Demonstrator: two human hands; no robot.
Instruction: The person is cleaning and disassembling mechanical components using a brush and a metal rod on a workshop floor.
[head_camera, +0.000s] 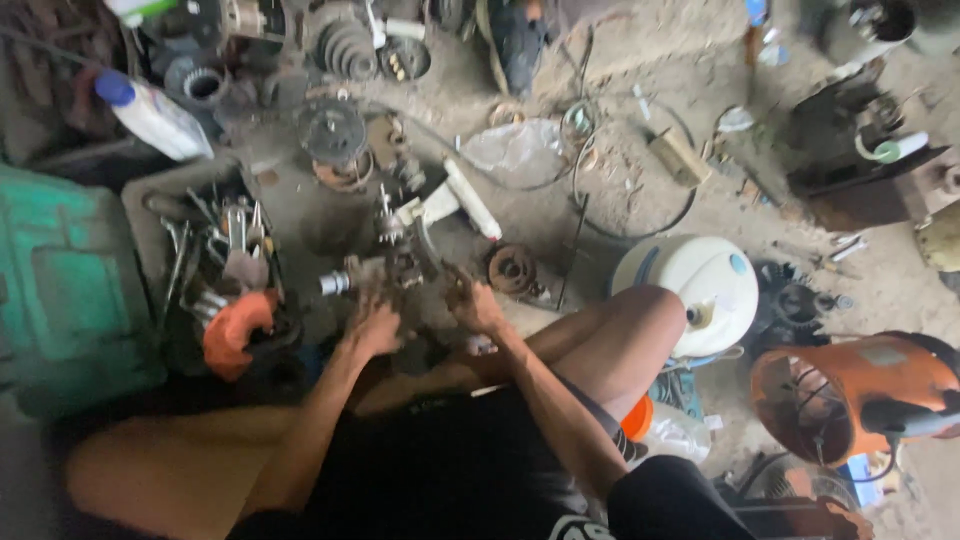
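Two greasy hands, left (375, 325) and right (470, 303), both grasping a knobbly metal shaft assembly (385, 268), dusty concrete floor (640, 70).

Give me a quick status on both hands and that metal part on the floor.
Left hand and right hand both on the greasy metal assembly, grip unclear through blur. Tool tray left, white canister right. Nothing between hands and part.

Motion blur hides both hands' (375, 325) grip details.
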